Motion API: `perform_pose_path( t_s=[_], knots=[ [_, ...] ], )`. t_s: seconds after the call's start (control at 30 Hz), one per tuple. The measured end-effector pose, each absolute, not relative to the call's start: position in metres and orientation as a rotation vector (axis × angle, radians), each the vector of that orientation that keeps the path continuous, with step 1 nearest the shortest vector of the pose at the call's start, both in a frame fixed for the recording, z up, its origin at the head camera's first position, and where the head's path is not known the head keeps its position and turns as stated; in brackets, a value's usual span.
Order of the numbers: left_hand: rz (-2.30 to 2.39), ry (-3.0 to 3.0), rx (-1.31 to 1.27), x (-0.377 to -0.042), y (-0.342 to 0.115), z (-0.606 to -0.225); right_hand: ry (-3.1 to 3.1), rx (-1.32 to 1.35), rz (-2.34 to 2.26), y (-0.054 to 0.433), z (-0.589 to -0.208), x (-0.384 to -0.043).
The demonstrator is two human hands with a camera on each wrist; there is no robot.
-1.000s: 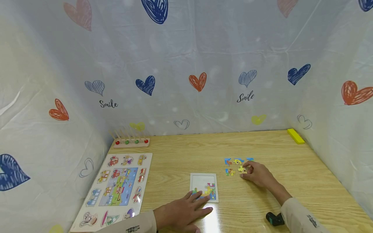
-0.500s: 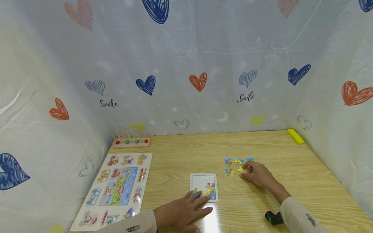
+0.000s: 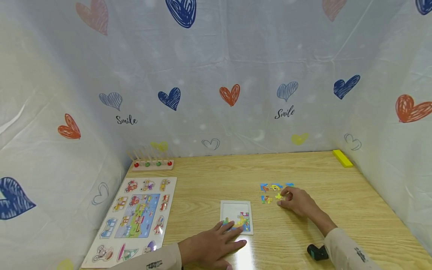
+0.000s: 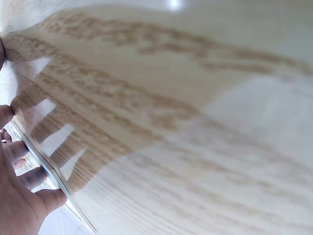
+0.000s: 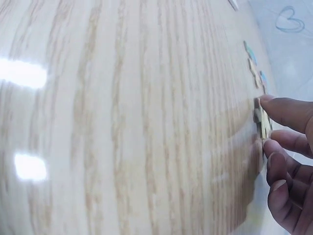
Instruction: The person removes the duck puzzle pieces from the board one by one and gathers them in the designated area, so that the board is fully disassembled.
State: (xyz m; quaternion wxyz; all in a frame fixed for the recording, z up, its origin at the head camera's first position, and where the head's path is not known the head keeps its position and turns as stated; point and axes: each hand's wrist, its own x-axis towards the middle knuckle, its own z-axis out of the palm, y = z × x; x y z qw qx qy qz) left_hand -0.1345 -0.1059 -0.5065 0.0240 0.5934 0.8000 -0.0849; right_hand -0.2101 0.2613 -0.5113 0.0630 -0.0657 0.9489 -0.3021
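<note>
A small white puzzle tray (image 3: 233, 206) lies on the table, with joined jigsaw pieces (image 3: 245, 219) in its lower part. Across its near edge rests my left hand (image 3: 214, 245), fingers straight and spread, covering some of those pieces; the left wrist view shows fingertips (image 4: 36, 176) over the tray's rim. My right hand (image 3: 298, 202) pinches a yellow puzzle piece (image 3: 278, 196) between thumb and fingers, low at the tabletop. In the right wrist view that piece (image 5: 264, 122) appears edge-on. Around it lie several loose pieces, among them a blue-and-orange one (image 3: 264, 187) and a yellow-and-blue one (image 3: 276, 186).
At left lies a large vehicle-and-toy picture board (image 3: 138, 217). Behind it stands a wooden peg rack (image 3: 152, 165) with red and green beads. A yellow block (image 3: 342, 158) sits at the back right. A black object (image 3: 317, 252) lies by the right sleeve. Heart-printed curtains enclose the table.
My right hand and the yellow piece have shifted very slightly to the left, then stayed almost still. The left hand has not moved.
</note>
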Motion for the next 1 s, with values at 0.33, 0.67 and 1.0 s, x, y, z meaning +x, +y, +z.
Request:
perform_pose_path(
  t_s=[0.33, 0.67, 1.0],
  knots=[
    [-0.266, 2.446, 1.792, -0.136, -0.106, -0.505, 2.812, -0.399, -1.028, 0.242, -0.499, -0.21],
    [-0.273, 2.447, 1.773, -0.136, -0.106, -0.505, 2.499, -0.87, -1.124, 0.199, -0.503, -0.21],
    [-0.319, 2.444, 1.764, -0.137, -0.105, -0.504, 2.436, -0.883, -1.09, 0.171, -0.515, -0.213]
  ],
)
